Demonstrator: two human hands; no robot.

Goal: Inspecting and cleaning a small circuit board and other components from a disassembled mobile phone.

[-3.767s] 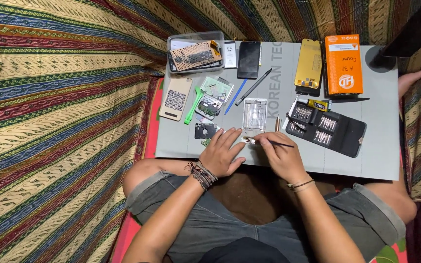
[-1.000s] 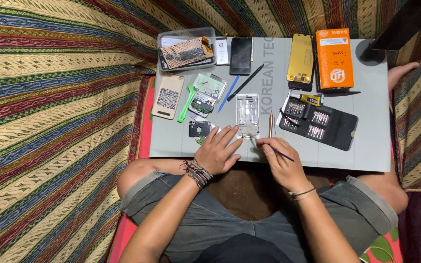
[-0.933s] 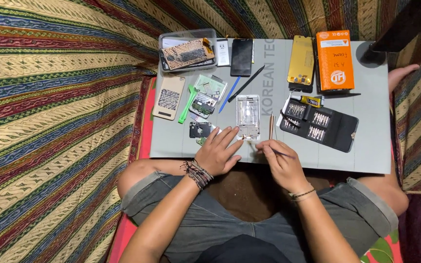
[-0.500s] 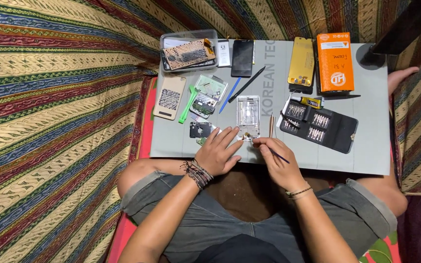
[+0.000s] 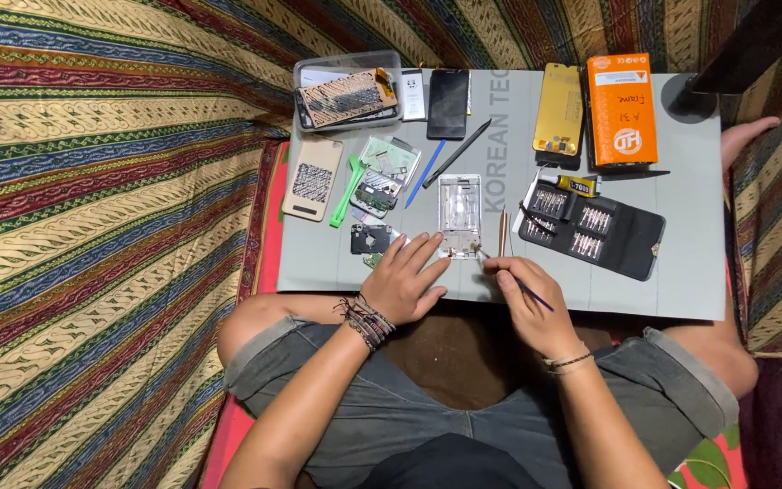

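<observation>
A bare phone frame (image 5: 460, 214) lies face up on the grey work mat (image 5: 681, 272). My left hand (image 5: 411, 279) rests flat on the mat with its fingertips at the frame's lower left corner. My right hand (image 5: 527, 299) grips a thin dark tool (image 5: 525, 288) whose tip touches the frame's bottom edge. A small circuit board (image 5: 371, 239) sits just left of my left hand.
A black bit case (image 5: 590, 226) lies open on the right. An orange box (image 5: 620, 109), a yellow phone back (image 5: 560, 109), a dark phone (image 5: 449, 91) and a clear tray (image 5: 346, 91) line the far edge. A beige cover (image 5: 312, 177) and green pry tool (image 5: 344, 181) lie on the left.
The hands stay at the frame's bottom edge; the right hand with the tool shifted slightly left toward the frame. The view moved a little.
</observation>
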